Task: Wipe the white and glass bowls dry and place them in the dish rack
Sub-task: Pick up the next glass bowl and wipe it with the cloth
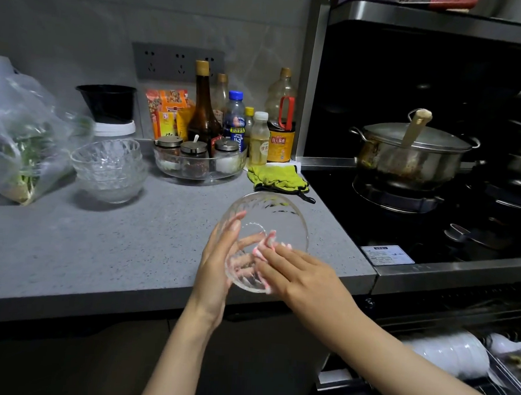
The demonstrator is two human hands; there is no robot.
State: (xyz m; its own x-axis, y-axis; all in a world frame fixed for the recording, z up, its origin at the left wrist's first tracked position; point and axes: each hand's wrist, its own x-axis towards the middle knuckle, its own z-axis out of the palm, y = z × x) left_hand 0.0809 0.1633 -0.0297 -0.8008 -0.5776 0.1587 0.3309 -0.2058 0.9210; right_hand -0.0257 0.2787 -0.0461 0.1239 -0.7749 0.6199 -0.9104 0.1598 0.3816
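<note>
A clear glass bowl [270,216] is tilted on its side above the grey counter's front edge. My left hand [220,255] grips it from the left, thumb on the rim and fingers behind the base. Inside the bowl, my right hand [291,268] presses a pink and white cloth [264,246] against the glass. A stack of several glass bowls [110,168] stands on the counter at the left. White bowls [450,355] lie on their side in the pulled-out dish rack [502,388] at the lower right.
Bottles and a round tray of spice jars [199,161] line the back wall. A yellow-green mitt [277,178] lies near the stove. A steel pot [412,151] sits on the burner at the right. A plastic bag of greens [23,142] is at the far left.
</note>
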